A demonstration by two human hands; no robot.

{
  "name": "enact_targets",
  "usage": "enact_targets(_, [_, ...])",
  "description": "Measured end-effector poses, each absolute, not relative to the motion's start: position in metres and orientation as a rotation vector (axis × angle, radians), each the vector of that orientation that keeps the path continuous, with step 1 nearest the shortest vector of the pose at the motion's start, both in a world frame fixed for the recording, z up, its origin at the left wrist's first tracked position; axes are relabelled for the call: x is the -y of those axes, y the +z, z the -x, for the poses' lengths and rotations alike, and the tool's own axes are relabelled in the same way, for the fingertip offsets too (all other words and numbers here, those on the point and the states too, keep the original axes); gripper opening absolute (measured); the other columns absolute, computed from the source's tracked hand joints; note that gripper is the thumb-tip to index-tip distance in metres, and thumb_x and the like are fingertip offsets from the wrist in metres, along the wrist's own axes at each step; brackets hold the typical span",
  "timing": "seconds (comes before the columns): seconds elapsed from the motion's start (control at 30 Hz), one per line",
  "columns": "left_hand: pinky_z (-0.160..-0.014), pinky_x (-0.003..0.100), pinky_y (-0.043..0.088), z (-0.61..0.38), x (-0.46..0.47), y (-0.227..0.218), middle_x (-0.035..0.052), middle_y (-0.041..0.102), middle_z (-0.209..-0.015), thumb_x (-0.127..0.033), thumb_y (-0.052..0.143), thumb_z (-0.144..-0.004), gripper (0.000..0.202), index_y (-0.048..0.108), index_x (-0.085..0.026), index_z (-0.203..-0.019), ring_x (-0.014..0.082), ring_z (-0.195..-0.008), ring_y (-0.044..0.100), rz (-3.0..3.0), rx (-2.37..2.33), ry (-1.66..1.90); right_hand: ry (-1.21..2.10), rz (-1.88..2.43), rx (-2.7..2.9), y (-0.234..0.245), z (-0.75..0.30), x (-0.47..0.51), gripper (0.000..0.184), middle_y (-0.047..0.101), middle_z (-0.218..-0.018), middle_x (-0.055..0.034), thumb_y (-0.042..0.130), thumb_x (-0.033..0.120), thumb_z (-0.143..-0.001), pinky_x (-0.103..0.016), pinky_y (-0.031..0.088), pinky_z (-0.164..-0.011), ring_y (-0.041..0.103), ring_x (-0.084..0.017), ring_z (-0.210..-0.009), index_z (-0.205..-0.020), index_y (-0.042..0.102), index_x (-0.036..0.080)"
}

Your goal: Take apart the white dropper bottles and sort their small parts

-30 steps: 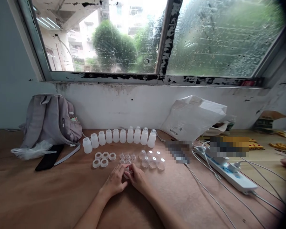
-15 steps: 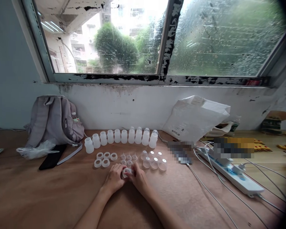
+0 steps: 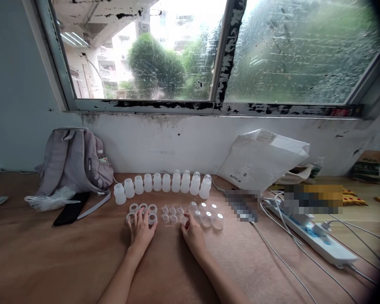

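My left hand lies over a group of white bottle collar rings, its fingers spread and touching them. One ring sits by my thumb; others are partly hidden under the fingers. My right hand is closed at the fingertips on a clear bottle teat at the front right of the teat group. More clear teats stand in two rows between my hands. Beyond my right hand are several translucent domed caps.
A curved row of frosted baby bottles stands behind, the rightmost ones capped. To the left are a backpack, a plastic bag and a black pouch. At right lie a white bag, power strip and cables.
My hands have parted from the ring and teat they held together at the centre. The left has moved left onto the rings, the right to the teats' right end.
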State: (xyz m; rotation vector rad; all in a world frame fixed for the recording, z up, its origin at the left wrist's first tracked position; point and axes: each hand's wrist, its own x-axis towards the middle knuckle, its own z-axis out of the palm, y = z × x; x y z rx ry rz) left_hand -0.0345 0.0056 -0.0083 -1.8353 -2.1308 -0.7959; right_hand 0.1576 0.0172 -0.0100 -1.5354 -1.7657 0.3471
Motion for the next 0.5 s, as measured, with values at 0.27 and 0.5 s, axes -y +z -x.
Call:
enact_targets(0.27, [-0.098,0.051,0.01,0.036,-0.008,-0.014,0.0124,0.047,-0.121,-0.042,0.052,-0.069,0.048,0.05,-0.019,-0.111,0.0282,-0.115,0.034,1.8,2.14,-0.783,0.315,1.626,1.815,-0.005,-0.153,-0.018,0.028,0.064,-0.086,-0.0091,0.038,0.019,-0.078,-0.025,0.042,-0.067,0.06,-0.019,-0.079,-0.102,0.05,0.014])
enact_targets(0.5, [-0.097,0.054,0.008,0.036,-0.009,-0.019,0.0137,0.042,-0.126,-0.045,0.046,-0.073,0.051,0.046,-0.018,-0.117,0.0292,-0.119,0.028,1.817,2.2,-0.728,0.286,1.693,1.87,-0.005,-0.149,-0.024,0.027,0.063,-0.098,-0.0086,0.034,0.016,-0.081,-0.025,0.041,-0.064,0.059,-0.02,-0.087,-0.103,0.049,0.017])
